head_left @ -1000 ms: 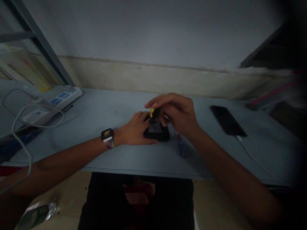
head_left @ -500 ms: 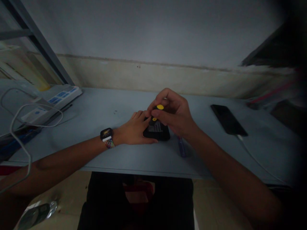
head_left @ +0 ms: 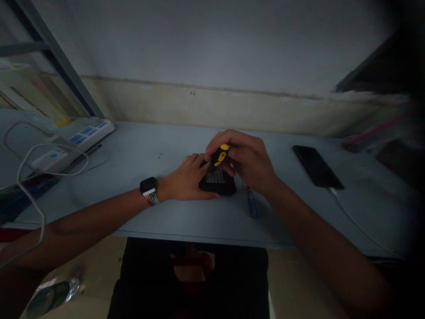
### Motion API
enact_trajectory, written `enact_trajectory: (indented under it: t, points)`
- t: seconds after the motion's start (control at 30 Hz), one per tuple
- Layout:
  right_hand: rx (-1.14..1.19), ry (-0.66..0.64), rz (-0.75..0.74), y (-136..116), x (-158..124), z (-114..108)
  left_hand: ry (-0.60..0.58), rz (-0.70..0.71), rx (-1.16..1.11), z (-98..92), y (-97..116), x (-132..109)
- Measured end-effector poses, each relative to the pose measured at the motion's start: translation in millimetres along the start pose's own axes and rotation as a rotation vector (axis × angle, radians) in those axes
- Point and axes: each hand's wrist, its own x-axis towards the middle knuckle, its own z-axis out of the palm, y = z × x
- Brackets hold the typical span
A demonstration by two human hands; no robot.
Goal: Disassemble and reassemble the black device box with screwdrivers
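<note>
A small black box-like device with a pale label lies on the table. My left hand rests flat on its left side, fingers stretched out and thumb along the near edge. Above the device, my right hand grips a black and yellow screwdriver by its handle, which leans with its yellow end up. The screwdriver's tip is hidden near my left fingers. Just right of the device lies a second screwdriver with a blue handle, partly behind my right hand.
A black phone on a white cable lies at the right. At the left are a white power strip and a looping white cable. Tiny dark bits lie beyond my left hand. A bottle lies on the floor.
My right hand has shifted its fingers around the screwdriver handle, so more of it shows and it has turned. My left hand and the device stay in place.
</note>
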Motion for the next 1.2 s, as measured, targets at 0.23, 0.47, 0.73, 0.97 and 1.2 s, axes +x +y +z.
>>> enact_trajectory:
  t: [0.23, 0.47, 0.73, 0.97, 1.2]
  points:
    - [0.008, 0.074, 0.042, -1.0, 6.6, 13.6, -0.003, -0.006, 0.012, 0.8, -1.3, 0.0]
    - [0.07, 0.137, 0.078, 1.6, 9.3, 13.9, 0.001, 0.015, 0.047, 2.2, -3.3, -1.6]
    - [-0.038, 0.089, 0.046, -3.0, 0.3, 3.5, 0.016, -0.008, 0.02, -1.2, 0.8, -0.9]
    - [0.02, 0.035, 0.027, 0.4, 1.0, 9.9, -0.037, -0.017, -0.001, -3.7, 2.7, 0.9]
    - [0.044, 0.114, 0.075, -6.7, 6.4, 23.8, -0.017, -0.008, -0.047, -6.2, 4.6, -0.3]
